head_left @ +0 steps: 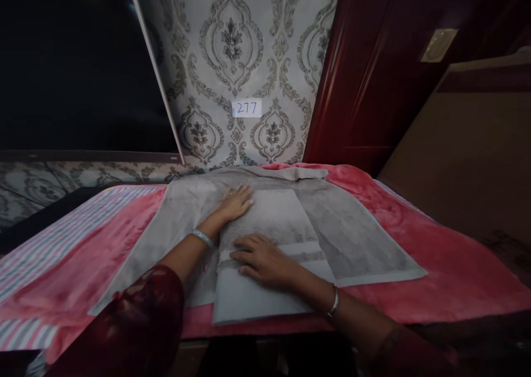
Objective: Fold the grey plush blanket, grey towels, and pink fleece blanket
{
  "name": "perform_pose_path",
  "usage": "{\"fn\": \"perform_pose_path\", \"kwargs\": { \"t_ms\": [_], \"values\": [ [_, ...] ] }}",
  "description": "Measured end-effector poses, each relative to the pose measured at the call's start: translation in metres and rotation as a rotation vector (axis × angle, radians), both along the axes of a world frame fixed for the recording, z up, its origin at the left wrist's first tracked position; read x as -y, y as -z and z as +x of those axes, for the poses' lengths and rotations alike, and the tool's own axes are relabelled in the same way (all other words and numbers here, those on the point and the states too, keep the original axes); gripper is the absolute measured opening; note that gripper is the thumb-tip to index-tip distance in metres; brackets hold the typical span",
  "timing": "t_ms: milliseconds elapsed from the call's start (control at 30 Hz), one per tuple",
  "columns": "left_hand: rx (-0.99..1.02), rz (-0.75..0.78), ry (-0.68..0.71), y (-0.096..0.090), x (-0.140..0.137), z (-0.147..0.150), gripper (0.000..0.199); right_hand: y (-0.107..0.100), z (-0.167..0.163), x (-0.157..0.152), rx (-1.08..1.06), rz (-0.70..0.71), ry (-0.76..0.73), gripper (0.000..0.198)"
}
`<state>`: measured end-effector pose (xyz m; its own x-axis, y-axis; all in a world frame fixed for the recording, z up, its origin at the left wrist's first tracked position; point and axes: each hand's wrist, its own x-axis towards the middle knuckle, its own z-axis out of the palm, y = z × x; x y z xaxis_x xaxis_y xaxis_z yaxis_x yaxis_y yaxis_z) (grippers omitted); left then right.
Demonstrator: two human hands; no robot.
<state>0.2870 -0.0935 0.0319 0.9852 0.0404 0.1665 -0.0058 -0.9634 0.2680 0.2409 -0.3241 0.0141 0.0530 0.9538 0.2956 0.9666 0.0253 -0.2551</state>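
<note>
A grey towel [277, 214], folded into a long rectangle with pale bands near its lower part, lies flat in front of me. Beneath it a wider grey cloth [352, 233] is spread out; I cannot tell whether the two are one piece. My left hand [236, 203] rests palm down at the folded towel's far left edge, fingers stretched out. Nearer to me, my right hand [263, 261] lies on the middle of the towel by the bands, its fingers extended and slightly bent. Neither hand grips anything.
A pink blanket [415, 244] lies under the grey cloth, over a striped sheet [91, 216] at left. A large dark screen [83, 67] stands back left. At right are a dark red door or panel [365, 62] and a cardboard box [468, 156]. Patterned wallpaper bears a label [246, 108].
</note>
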Motion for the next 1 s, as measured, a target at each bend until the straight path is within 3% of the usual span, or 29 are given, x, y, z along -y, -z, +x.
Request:
{"fn": "perform_pose_path", "kwargs": {
  "t_ms": [133,233,400,700,900,1000],
  "values": [
    [-0.054,0.099,0.378,0.006,0.034,-0.015,0.054,0.001,-0.003,0.022,-0.041,-0.055,-0.056,0.054],
    [-0.082,0.139,0.436,0.020,0.050,-0.022,0.055,0.008,-0.007,0.032,-0.075,-0.148,-0.071,0.063],
    [-0.076,0.197,0.388,0.028,0.043,-0.009,0.063,0.014,-0.009,0.032,-0.094,-0.183,-0.065,0.065],
    [-0.169,0.225,0.033,0.016,0.025,0.041,0.059,0.010,-0.008,0.031,-0.121,-0.149,-0.047,0.063],
    [-0.058,0.248,-0.074,0.008,0.036,0.024,0.055,0.017,-0.007,0.028,-0.190,-0.081,-0.064,0.062],
    [-0.008,0.253,-0.068,0.005,0.043,-0.003,0.048,0.023,0.003,0.029,-0.395,0.060,-0.085,0.048]
  ]
}}
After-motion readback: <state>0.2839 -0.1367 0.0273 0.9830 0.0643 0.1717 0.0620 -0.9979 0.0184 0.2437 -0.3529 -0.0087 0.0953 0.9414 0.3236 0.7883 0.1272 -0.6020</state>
